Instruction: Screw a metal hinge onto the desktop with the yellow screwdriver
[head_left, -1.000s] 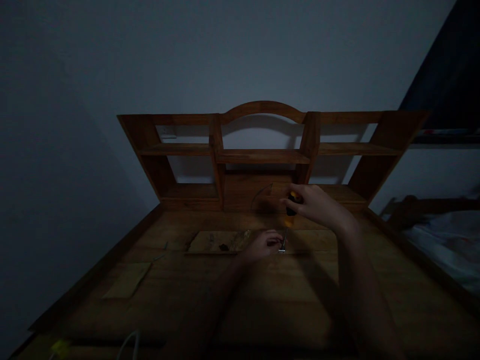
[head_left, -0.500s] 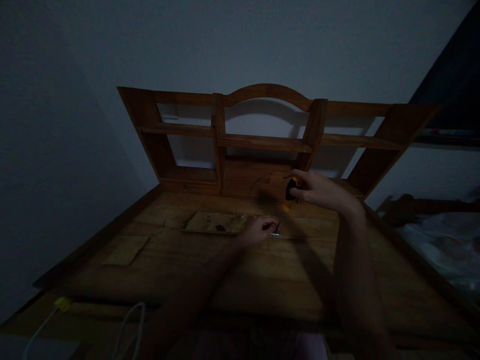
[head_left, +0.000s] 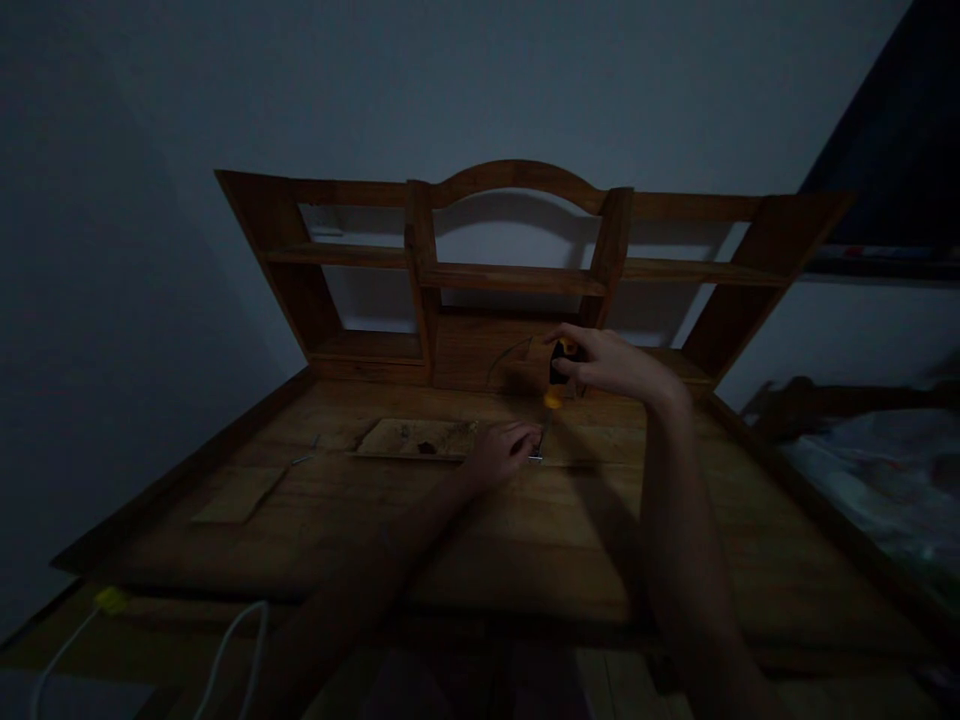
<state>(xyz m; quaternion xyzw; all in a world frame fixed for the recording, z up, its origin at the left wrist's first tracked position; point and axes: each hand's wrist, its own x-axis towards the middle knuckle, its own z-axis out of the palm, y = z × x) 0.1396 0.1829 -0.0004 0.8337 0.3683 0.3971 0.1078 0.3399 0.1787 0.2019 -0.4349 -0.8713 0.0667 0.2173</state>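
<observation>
My right hand (head_left: 600, 360), fingers wrapped round it, grips the yellow-and-black handle of a screwdriver (head_left: 555, 375) from above. Its thin shaft slants down to a small shiny metal piece (head_left: 535, 458) on the wooden desktop (head_left: 480, 545). Beside that tip, my left hand (head_left: 501, 452) is closed in a pinch at the metal piece; the fingers partly hide what lies between them. Under and left of this hand lies a flat wooden strip (head_left: 412, 438) with dark stains. The light is dim, so the metal piece's exact shape is unclear.
Behind the desktop stands a wooden shelf unit (head_left: 510, 278) against the wall. A thin flat piece (head_left: 238, 495) and a small slender item (head_left: 304, 459) lie at left. A white cable (head_left: 225, 645) and a yellow object (head_left: 111, 600) are at the front left. Plastic bags (head_left: 877, 470) sit beyond the right edge.
The whole view has shifted slightly, so hands and furniture appear a little further left and up. Both hands keep their holds, and the screwdriver still points down at the metal piece.
</observation>
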